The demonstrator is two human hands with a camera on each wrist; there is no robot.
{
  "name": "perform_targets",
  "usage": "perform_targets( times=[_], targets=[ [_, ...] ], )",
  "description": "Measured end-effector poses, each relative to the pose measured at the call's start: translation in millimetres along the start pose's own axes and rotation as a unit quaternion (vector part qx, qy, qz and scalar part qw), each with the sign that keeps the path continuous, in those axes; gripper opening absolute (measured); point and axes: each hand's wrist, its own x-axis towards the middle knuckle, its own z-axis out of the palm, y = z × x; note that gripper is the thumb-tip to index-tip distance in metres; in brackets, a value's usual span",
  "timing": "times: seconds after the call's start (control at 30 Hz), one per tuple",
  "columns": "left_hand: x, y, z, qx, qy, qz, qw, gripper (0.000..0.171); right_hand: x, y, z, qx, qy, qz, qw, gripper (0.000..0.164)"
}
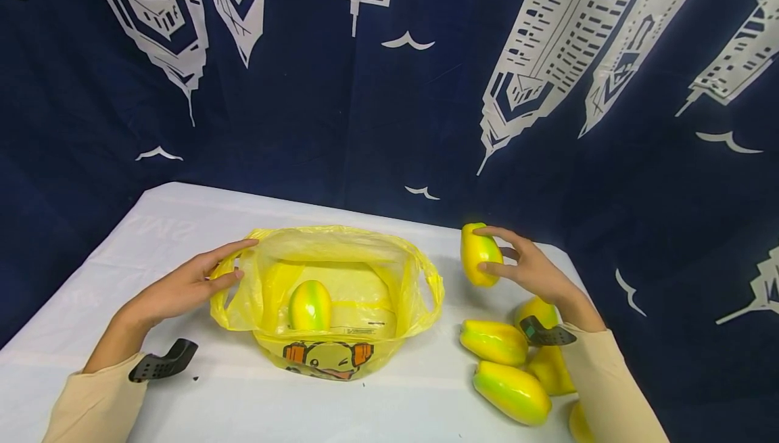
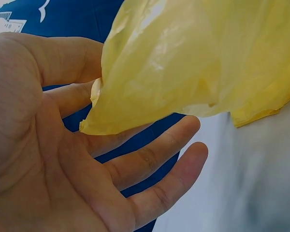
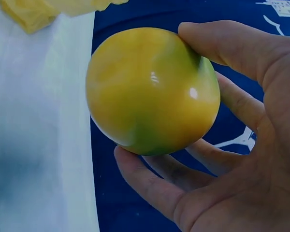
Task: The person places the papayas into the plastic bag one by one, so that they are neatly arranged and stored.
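A yellow plastic bag [image 1: 389, 352] with a cartoon face stands on the table, its mouth spread wide. Inside it, one yellow-green papaya [image 1: 310, 306] shows. My left hand [image 1: 182, 286] holds the bag's left handle between thumb and fingers; in the left wrist view the plastic [image 2: 159, 63] lies between them, other fingers extended. To the right of the bag, my right hand [image 1: 538, 270] grips another papaya [image 1: 477, 257] above the table, thumb on one side and fingertips on the other. The right wrist view shows that papaya [image 3: 150, 92] end-on.
Several more papayas [image 1: 512, 392] lie on the right of the white-covered table [image 1: 420, 402], partly hidden by my right forearm. A dark blue cloth [image 1: 341, 125] with white building prints hangs behind. Black devices [image 1: 163, 360] sit on both wrists.
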Motion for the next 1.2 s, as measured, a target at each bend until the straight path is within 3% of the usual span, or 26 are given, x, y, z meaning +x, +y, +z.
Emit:
perform_targets(
  times=[1.2],
  targets=[
    [-1.1, 1.6, -0.5, 0.001, 0.002, -0.001, 1.0000, 0.057, 0, -53, 26, 0.082, -0.021, -0.090, 0.992, 0.065]
  ],
)
